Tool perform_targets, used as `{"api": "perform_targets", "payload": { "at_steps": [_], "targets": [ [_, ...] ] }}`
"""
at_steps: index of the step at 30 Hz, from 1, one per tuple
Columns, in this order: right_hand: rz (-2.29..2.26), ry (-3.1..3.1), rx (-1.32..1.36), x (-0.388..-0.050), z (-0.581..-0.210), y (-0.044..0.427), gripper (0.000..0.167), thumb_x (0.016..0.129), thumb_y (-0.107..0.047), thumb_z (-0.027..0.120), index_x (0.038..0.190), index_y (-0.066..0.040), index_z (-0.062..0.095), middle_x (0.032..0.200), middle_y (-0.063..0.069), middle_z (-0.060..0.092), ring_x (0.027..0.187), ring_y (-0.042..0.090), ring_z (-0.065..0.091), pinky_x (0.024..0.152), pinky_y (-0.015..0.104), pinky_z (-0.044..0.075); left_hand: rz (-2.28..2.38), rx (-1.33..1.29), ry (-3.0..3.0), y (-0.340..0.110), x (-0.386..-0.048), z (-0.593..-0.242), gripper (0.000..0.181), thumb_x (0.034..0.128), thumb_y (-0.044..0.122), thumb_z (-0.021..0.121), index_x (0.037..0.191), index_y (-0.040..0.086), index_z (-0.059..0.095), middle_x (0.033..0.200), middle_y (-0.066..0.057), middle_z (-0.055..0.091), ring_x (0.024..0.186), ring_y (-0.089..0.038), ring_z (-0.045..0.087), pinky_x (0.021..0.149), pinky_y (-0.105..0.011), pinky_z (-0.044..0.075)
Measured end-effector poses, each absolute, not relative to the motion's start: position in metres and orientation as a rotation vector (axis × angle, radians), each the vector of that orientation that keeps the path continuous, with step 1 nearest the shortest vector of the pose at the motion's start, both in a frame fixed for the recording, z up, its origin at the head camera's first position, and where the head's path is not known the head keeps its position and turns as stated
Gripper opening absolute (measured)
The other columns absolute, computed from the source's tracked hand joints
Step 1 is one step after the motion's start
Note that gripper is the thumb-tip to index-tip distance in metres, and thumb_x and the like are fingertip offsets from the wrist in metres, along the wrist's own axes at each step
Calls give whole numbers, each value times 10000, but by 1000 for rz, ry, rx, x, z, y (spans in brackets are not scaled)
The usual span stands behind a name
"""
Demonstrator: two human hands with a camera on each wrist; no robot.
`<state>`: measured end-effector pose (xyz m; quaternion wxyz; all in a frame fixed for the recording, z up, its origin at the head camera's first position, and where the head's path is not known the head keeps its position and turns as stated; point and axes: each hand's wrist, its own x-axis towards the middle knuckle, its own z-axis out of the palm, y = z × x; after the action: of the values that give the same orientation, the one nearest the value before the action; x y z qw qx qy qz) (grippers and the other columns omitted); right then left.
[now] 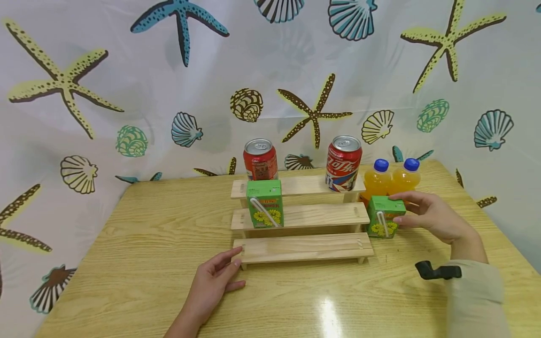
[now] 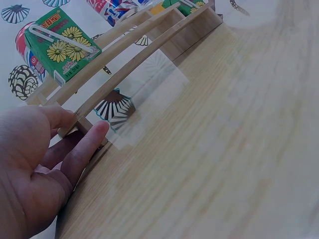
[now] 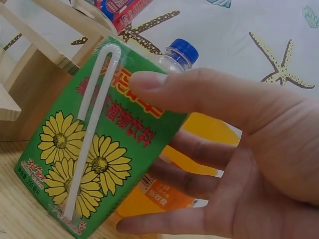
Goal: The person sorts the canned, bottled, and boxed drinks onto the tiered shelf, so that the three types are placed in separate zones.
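Observation:
My right hand [image 1: 427, 216] pinches a green drink carton [image 1: 382, 218] just right of the wooden shelf rack [image 1: 302, 248]. In the right wrist view the thumb lies on the front of the carton [image 3: 89, 144], beside its white straw, and the other fingers reach behind it. The carton tilts in that view; whether its base touches the table I cannot tell. My left hand [image 1: 211, 281] holds the left end of the rack's lowest step, its fingers [image 2: 84, 149] about the corner. Another green carton [image 1: 265, 204] stands upright at the left of the middle step.
Two red cans stand on the top step, one can [image 1: 260, 159] at the left and one can [image 1: 344, 163] at the right. Behind the right-hand carton are two orange drink bottles [image 1: 406, 176] with blue caps. A patterned cloth [image 1: 203, 89] hangs behind the wooden table [image 1: 169, 225].

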<state>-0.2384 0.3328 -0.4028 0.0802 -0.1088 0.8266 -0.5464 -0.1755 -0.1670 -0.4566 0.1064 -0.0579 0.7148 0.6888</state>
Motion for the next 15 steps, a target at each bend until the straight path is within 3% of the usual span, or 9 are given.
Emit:
{"api": "perform_targets", "payload": {
  "at_steps": [4,15],
  "targets": [
    [-1671,2429,-355,-239,-406,334,535,894,-123,760,1373,-48,533,1323,-67,520,1136,1,591,876,271,629,2031,-166,2104,-167,-175,-457,373,991,121,632,1363,135,616,1377,-116,546,1042,-159,650,805,-336,658],
    [-1747,2332,-468,-243,-417,337,522,914,-10,703,1395,-85,515,1264,-102,601,1073,74,649,849,302,646,2026,-182,2111,-167,-175,-456,371,990,126,634,1360,148,621,1343,-120,561,1023,-154,658,804,-337,658]
  ]
}}
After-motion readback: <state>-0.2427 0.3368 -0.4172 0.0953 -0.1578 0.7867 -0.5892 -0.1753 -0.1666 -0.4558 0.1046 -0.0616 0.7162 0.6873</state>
